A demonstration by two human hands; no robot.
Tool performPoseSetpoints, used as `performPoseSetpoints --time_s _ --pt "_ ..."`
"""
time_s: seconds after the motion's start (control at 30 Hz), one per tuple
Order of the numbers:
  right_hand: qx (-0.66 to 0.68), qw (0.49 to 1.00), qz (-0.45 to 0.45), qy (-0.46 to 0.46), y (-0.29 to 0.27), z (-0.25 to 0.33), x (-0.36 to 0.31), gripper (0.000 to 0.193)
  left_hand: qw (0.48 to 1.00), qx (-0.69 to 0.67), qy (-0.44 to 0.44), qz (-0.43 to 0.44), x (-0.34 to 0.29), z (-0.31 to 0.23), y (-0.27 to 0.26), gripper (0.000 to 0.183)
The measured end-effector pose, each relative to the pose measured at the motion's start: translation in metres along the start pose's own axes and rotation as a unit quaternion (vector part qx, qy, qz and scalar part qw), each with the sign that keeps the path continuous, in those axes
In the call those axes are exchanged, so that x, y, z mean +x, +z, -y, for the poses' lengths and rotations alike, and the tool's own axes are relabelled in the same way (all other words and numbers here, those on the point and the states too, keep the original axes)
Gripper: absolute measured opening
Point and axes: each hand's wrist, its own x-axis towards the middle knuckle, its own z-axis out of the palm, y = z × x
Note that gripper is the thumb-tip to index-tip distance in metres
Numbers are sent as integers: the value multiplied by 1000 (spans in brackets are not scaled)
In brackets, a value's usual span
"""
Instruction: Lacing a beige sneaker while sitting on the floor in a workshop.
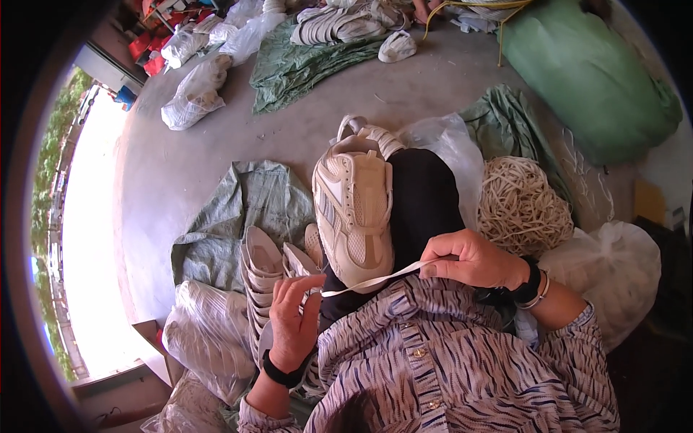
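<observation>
A cream off-white shoelace (375,280) stretches between my two hands, in front of the toe of a beige and white sneaker (354,206). My right hand (473,261) pinches one end between thumb and fingers. At the lace's other end, my left hand (294,321) has its thumb and fingertips closed around it. The sneaker rests on my lap, toe toward me; its eyelets show no lace. Behind it lies another light shoe (381,138), partly hidden.
Right of my knee sits a heap of loose laces (525,206), beside a stuffed clear bag (613,274). Stacked shoe pieces (261,270) and plastic bags (209,332) are at my left. A large green sack (585,79) stands far right; a green tarp (310,65) lies ahead.
</observation>
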Motion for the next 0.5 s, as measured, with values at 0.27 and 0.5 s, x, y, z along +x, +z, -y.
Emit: performPoseSetpoints --time_s 0.27,0.5 --pt "-102 994 8 -27 1 34 18 29 978 -102 48 173 47 -66 37 39" --pt "21 937 -335 94 -107 -30 -27 33 937 -196 -159 241 56 -34 7 19"
